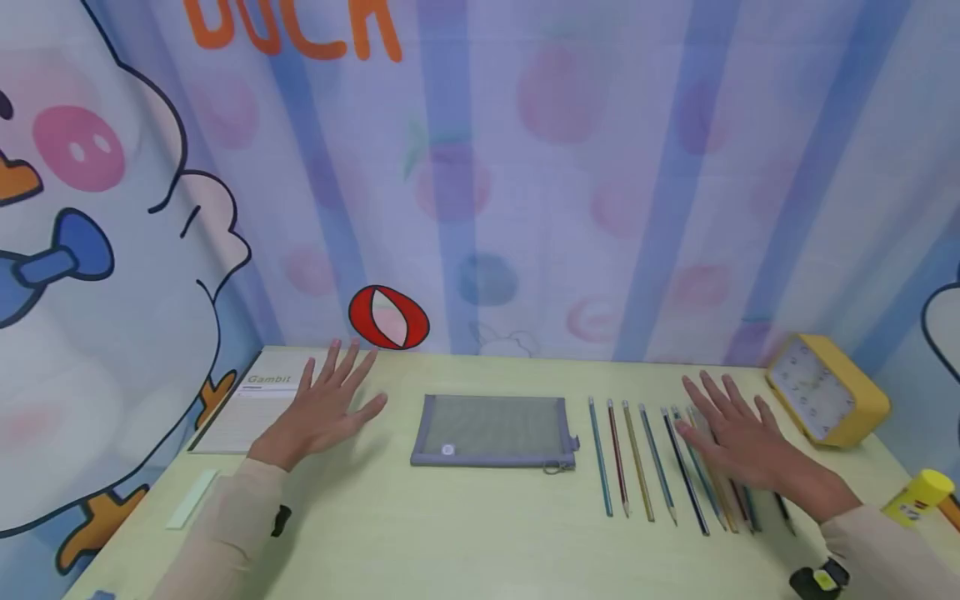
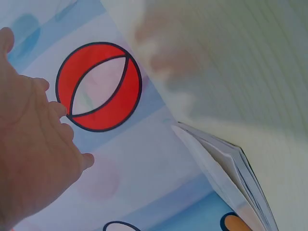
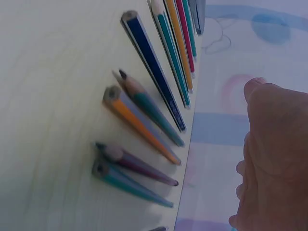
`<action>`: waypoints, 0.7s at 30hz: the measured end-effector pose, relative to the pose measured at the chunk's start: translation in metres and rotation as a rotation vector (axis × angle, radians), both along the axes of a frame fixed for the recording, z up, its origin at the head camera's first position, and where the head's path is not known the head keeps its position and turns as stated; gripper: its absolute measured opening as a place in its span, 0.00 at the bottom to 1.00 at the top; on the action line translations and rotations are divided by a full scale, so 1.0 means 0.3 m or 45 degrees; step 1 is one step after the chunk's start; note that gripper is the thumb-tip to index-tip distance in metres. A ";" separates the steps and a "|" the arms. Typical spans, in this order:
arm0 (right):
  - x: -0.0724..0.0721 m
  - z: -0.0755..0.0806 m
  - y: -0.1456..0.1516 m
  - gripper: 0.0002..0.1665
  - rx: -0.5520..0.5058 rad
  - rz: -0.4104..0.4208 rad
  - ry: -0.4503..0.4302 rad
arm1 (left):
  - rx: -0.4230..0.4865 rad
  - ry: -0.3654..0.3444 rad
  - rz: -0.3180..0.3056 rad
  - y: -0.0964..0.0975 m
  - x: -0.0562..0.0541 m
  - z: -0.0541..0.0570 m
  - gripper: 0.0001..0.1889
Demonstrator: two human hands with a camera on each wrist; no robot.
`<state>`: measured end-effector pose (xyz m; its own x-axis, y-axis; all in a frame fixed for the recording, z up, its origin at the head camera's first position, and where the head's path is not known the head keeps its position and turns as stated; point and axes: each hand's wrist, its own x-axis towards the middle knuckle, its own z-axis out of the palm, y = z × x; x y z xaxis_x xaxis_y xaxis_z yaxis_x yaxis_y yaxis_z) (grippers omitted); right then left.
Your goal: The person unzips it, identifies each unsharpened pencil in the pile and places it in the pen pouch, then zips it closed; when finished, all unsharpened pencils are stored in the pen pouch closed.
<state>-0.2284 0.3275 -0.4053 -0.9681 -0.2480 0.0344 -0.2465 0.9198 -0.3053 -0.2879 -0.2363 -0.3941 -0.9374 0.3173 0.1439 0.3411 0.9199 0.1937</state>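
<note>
Two Bare Hands Spread Over a Mesh Pouch and a Row of Pencils

Both hands are empty, fingers fanned and clasping nothing. The left hand (image 1: 318, 417) hangs near the Gambit notebook (image 1: 238, 417); the right hand (image 1: 738, 442) hovers above the right part of the pencils (image 1: 638, 461), and the right wrist view shows it apart from them.

Between the hands, the grey mesh pouch (image 1: 491, 429) lies flat on the pale table (image 1: 420, 533), with a small ring (image 1: 557, 468) at its near right corner. It looks light and limp, likely to sag or fold if lifted by one corner. A pinch on the firmer-looking lilac border should serve better than a grab at the thin mesh.

The pencils lie just right of the pouch, side by side and roughly parallel. They should be light and stiff, apt to roll if nudged. Some have sharpened tips, which could snap or mark; others, such as the navy pencil (image 3: 156, 72), end blunt. Each would best be taken mid-shaft, between thumb and fingertips, where gaps leave room; those under the right hand lie closer together.

A yellow clock (image 1: 817, 390) and a yellow glue stick (image 1: 917, 497) stand farther right.
</note>
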 end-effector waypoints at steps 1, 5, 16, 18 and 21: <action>-0.001 0.000 -0.010 0.48 0.000 0.004 0.002 | 0.000 0.001 -0.011 0.008 -0.001 -0.002 0.43; -0.004 -0.002 -0.050 0.48 0.011 0.020 0.012 | -0.002 0.019 -0.059 0.049 -0.002 -0.012 0.43; -0.022 0.001 -0.177 0.47 0.021 0.104 0.055 | -0.060 0.068 -0.260 0.179 0.014 -0.037 0.42; -0.022 -0.002 -0.199 0.46 0.020 0.119 0.060 | -0.059 0.053 -0.315 0.213 0.023 -0.038 0.42; -0.024 -0.007 -0.234 0.45 0.007 0.151 0.064 | -0.069 0.024 -0.391 0.262 0.040 -0.039 0.42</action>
